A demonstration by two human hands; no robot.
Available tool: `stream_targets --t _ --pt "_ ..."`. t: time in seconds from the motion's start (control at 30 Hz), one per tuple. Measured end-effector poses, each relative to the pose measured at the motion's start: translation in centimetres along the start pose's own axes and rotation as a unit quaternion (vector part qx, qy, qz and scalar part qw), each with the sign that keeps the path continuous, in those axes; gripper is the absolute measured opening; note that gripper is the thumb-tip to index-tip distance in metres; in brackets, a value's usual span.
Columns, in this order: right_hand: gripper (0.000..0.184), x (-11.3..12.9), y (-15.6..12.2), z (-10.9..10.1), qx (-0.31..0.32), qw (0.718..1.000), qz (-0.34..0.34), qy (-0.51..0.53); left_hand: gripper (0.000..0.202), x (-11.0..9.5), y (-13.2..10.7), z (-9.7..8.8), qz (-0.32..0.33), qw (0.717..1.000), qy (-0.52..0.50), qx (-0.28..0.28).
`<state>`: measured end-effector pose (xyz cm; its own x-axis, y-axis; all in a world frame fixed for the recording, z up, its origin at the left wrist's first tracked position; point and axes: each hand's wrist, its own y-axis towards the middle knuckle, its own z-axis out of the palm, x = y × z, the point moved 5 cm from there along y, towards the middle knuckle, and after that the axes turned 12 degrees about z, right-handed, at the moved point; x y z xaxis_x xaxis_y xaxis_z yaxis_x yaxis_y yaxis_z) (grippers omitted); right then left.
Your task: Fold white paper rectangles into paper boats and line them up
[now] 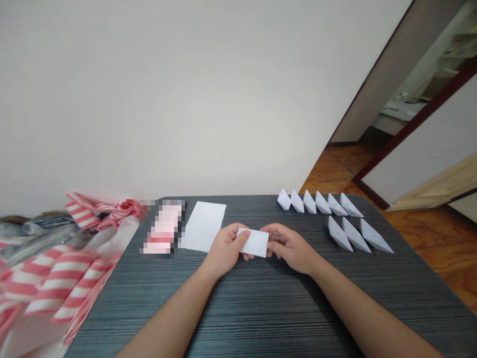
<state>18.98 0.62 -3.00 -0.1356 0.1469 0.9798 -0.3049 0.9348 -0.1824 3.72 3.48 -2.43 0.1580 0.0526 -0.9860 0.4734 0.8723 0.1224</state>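
Observation:
A small white folded paper (255, 242) is held up over the middle of the dark table. My left hand (228, 248) grips its left end, thumb on top and fingertips showing beneath. At the right edge, my right hand (290, 247) has its thumb and fingers curled round the paper's side; some of its fingers are hidden behind. Just left of my left hand lies a flat white sheet of paper (203, 226). Several folded white paper boats (315, 201) stand in a row at the back right, with three more boats (352, 234) in front.
The dark wood-grain table (253, 313) meets a white wall (208, 99) at the back. A blurred-out pink and white rectangular item (162, 228) lies at the table's left. Red-and-white striped cloth (63, 276) is heaped beyond the left edge. Wooden floor (439, 238) shows at right.

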Motion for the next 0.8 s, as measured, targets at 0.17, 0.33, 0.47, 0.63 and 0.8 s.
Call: stream_targets --t 0.17,0.33,0.47,0.63,0.8 --pt "0.011 -0.2 0.2 -0.3 -0.04 0.999 0.019 -0.026 0.027 0.0 -0.2 0.3 -0.007 0.998 0.047 0.035" --pt "0.015 -0.1 0.3 -0.4 -0.066 0.992 0.055 -0.092 0.029 0.2 -0.5 0.3 -0.008 0.991 0.119 0.063" --pt "0.018 0.1 0.2 -0.4 -0.081 0.988 0.067 -0.116 0.03 0.1 -0.5 0.4 -0.013 0.987 0.139 0.076" --pt "0.021 0.2 0.2 -0.4 -0.092 0.984 0.07 -0.135 0.034 -0.7 -0.6 0.6 0.003 0.985 0.15 0.083" --pt "0.02 0.2 0.2 -0.4 -0.096 0.983 0.075 -0.138 0.03 -0.6 -0.7 0.6 -0.006 0.982 0.168 0.083"
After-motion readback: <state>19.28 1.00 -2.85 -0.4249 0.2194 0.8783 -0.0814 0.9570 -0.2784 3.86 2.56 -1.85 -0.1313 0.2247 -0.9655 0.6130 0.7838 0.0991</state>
